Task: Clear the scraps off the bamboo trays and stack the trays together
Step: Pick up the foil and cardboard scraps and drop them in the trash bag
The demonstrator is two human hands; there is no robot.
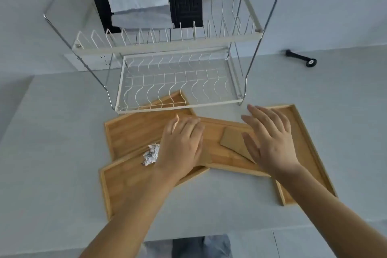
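Note:
Several bamboo trays lie overlapping on the counter: a back-left tray [134, 130], a front-left tray [123, 182], a middle tray [222, 159] and a right tray [301, 132]. A crumpled paper ball [151, 154] rests where the left trays overlap. A brown cardboard scrap [232, 140] lies flat on the middle tray. My left hand [182, 144] hovers palm down just right of the paper ball, fingers apart. My right hand [272, 138] is spread flat over the right edge of the cardboard scrap. Neither hand holds anything.
A two-tier white wire dish rack [178, 81] stands right behind the trays, its lower shelf overlapping the back-left tray. Black and grey cloths [146, 6] hang on its top tier. A black tool [301, 57] lies at the back right. The counter's front edge is near my body.

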